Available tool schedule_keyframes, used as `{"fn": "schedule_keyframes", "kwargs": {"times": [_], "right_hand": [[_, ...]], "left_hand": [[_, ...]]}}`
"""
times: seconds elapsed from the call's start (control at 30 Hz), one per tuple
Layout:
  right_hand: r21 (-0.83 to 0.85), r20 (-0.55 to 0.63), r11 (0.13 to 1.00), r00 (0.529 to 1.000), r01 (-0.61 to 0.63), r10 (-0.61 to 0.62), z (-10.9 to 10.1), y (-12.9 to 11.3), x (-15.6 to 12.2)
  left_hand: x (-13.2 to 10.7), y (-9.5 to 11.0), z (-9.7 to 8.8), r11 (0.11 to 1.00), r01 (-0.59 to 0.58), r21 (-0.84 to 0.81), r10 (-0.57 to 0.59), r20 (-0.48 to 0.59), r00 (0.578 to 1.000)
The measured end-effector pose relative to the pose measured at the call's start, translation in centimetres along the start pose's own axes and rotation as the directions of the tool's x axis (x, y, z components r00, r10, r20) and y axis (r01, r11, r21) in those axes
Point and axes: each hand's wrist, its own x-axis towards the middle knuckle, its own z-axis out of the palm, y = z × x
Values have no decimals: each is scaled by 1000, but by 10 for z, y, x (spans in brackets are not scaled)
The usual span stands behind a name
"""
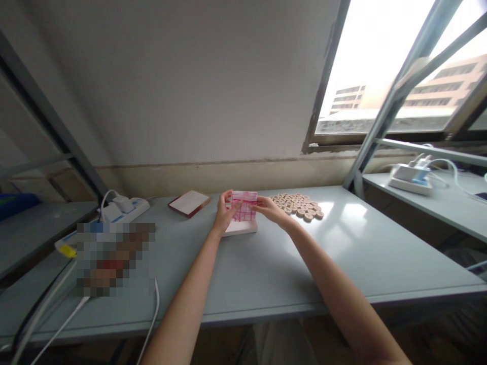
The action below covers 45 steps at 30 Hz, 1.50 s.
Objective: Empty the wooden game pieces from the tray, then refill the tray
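Between my two hands is a folded Chinese chess board sheet (244, 207), white with pink-red grid lines, tilted up over a white open box (239, 229). My left hand (225, 210) grips its left side, thumb across the front. At the right edge, my right hand (269, 208) pinches it between thumb and fingers. Round wooden Chinese chess pieces (300, 207) lie spread close together just to the right. The sheet hides most of the box's far part.
A box lid (189, 203) with dark red sides lies to the left. Power strips (129, 209) with plugs and cables sit at the table's left, beside a blurred-out patch (114, 261). Metal frame posts (380, 106) stand at both sides, and a wall rises behind.
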Motion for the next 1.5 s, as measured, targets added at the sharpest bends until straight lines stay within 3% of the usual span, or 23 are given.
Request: {"fn": "schedule_keyframes", "kwargs": {"times": [0.07, 0.13, 0.23, 0.37, 0.5, 0.6, 0.73, 0.83, 1.03, 1.2, 1.4, 1.5], "right_hand": [[67, 40, 998, 999, 11, -14, 0, 0, 0], [49, 60, 998, 998, 30, -33, 1, 6, 1], [-186, 5, 982, 1000, 31, -30, 3, 22, 3], [-553, -81, 831, 996, -69, 29, 10, 35, 2], [-767, -89, 632, 994, -109, 63, 16, 30, -1], [-852, -53, 514, 994, -96, 98, 16, 23, -3], [-889, -17, 452, 990, -78, 139, 15, 17, -5], [-908, -5, 414, 988, -68, 152, 14, 14, -6], [-918, 24, 393, 983, -50, 182, 12, 8, -10], [-920, 30, 389, 984, -42, 177, 13, 8, -10], [-933, 26, 356, 979, -49, 204, 13, 12, -8], [-925, 43, 378, 977, -39, 207, 10, 14, -8]], "left_hand": [[1, -1, -4, 997, 38, -65, -36, 21, 999], [2, -3, -7, 990, 89, -114, -71, 155, 985], [4, -8, -11, 999, 32, 5, -33, 228, 973], [6, -16, -16, 952, -120, 282, 81, 148, 986], [6, -15, -18, 874, -168, 456, 97, 174, 980], [2, -12, -16, 753, -196, 628, 86, 201, 976], [-3, -6, -14, 516, -239, 823, 79, 232, 970], [-5, -4, -14, 454, -235, 859, 32, 248, 968], [-3, -5, -14, 441, -182, 879, -33, 218, 975], [-1, -10, -16, 426, -174, 888, -8, 197, 980], [1, -11, -17, 597, -200, 777, -18, 263, 965], [1, -11, -17, 615, -189, 766, -22, 256, 967]]}}
